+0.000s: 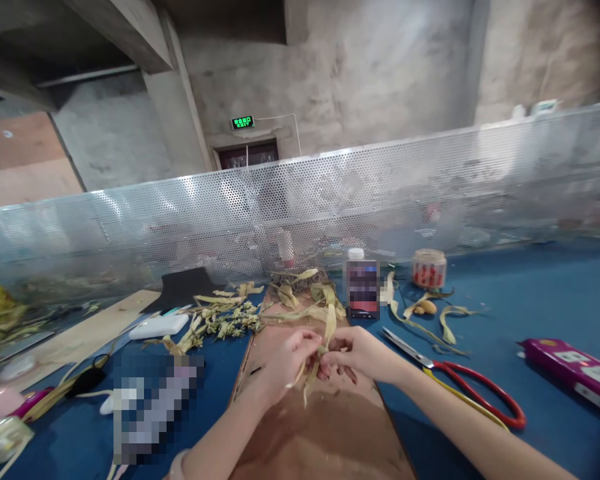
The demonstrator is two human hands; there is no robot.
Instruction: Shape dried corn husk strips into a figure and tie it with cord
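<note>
A pale yellow-green, dried leaf-like strip (331, 322) stands upright between the person's two hands, above a long reddish-brown board (330, 437). The left hand (291, 360) and the right hand (359, 353) are close together, fingertips pinched on it (a loose tail dangles below them). More dried yellowish strips (325, 293) lie at the board's far end. Left of the board, a heap of small greenish-yellow knotted pieces (233, 319) sits on the blue counter (495, 287). To the right lie red-handled metal scissors (433, 364), partly behind the right forearm, with a clear red-lettered jar (429, 269) farther back. A silvery perforated metal screen (325, 183) runs behind everything.
</note>
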